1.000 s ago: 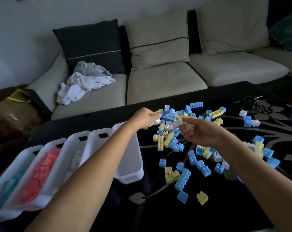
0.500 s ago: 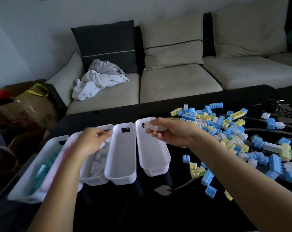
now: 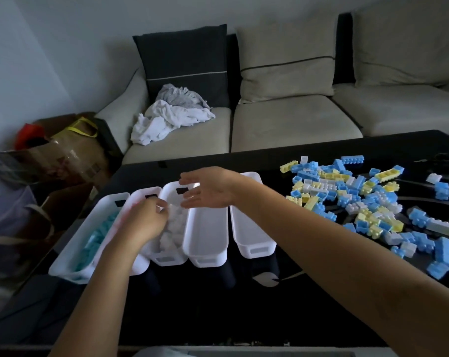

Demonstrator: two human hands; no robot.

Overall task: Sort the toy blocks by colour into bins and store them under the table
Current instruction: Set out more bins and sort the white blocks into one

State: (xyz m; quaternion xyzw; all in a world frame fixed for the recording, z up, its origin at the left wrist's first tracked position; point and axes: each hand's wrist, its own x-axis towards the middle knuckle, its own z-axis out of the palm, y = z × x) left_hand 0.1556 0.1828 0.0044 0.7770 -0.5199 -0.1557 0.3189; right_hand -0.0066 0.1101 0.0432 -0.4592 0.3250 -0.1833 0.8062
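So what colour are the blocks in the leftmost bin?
Turquoise blocks, clearest in the head view.

L hand (image 3: 143,222), R hand (image 3: 210,193), both bare, forearms bare up to frame edge

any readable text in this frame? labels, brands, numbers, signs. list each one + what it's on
No readable text anywhere in this view.
white bins: no labels; the dark rectangles near their ends look like handle slots, not tags.
brown bag: dark marks on its side, too blurred to read.
toy blocks: only studs show, no print visible.
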